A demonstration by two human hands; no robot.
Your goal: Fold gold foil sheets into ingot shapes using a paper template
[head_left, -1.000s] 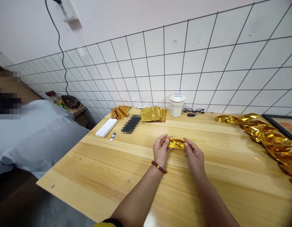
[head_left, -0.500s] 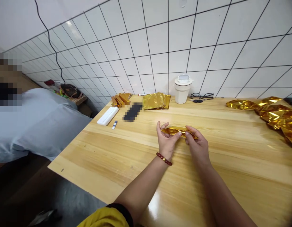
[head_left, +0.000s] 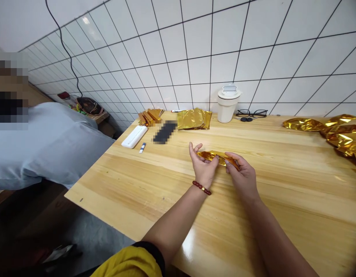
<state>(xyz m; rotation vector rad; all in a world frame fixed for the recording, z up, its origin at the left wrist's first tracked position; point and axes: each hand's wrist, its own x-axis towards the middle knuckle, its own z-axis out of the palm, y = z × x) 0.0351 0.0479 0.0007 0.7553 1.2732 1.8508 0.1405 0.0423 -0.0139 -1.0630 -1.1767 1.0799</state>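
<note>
Pinching folded gold-foil strip with right hand, thumb-pressing with half-open left hand; lying crosswise between both, nearside of lidded cup.

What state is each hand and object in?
Gold foil piece: creased, held
Left hand: thumb against the foil
Right hand: pinching its right end
White cup: upright, lidded
Gold sheets: stacked flat
Orange-gold strips: fanned out
Gold foil heap: overlapping pieces
Glasses: lying, folding unclear
White block: lying flat
Small tube: lying

Indoor rm, type unclear — tiled wall, tbl
</note>
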